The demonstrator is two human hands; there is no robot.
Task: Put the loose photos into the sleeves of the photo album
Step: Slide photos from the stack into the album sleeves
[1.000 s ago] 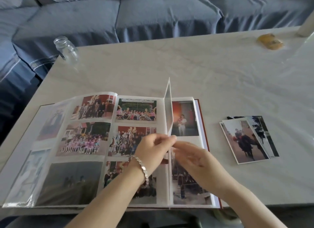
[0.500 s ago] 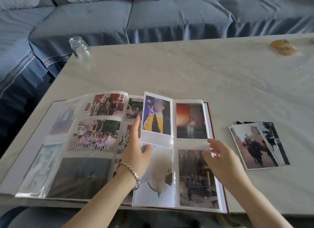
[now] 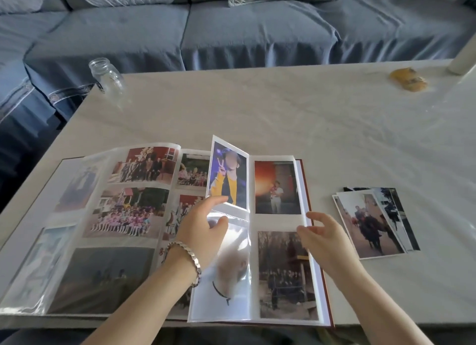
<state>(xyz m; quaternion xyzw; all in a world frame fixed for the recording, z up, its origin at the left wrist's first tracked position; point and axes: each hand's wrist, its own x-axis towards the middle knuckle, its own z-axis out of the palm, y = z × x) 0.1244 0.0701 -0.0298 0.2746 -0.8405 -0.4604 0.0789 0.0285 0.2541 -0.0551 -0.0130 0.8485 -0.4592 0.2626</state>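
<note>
Counter: pale, marble-look counter (image 3: 257, 108), seen from its near edge.
Photo album: the photo album (image 3: 278, 222) lies spread flat along the near edge, left of the middle. Its red cover shows at the right rim, and printed photos fill the clear sleeves on both sides.
Lifted page: one sleeve page (image 3: 226, 180) stands up from the spine, tilted, with its free edge toward the left. Its upper sleeve holds a photo of someone in a yellow and dark jacket. Glare blurs the photo in the lower sleeve.
Left hand: the left hand (image 3: 203, 231) is at the free edge of the lifted page, fingers stretched fairly straight. The index fingertip touches the lower edge of the upper photo and the thumb lies on the clear plastic just below. A metal bracelet (image 3: 188, 257) sits on the wrist.
Right hand: the right hand (image 3: 324, 239) hovers at the right edge of the right-hand page, fingers spread and loosely bent, gripping nothing. I cannot tell whether the fingertips touch the page edges.
Loose photos: a small fanned stack of loose photos (image 3: 371, 223) lies flat on the counter just right of the album, apart from both hands.
Jar: a clear glass jar (image 3: 107, 75) stands at the far left corner.
Far right: a small yellow-orange object (image 3: 408, 80) lies near the far edge; what it is I cannot tell.
Behind: a grey-blue sofa (image 3: 257, 33) runs along the far side of the counter.
</note>
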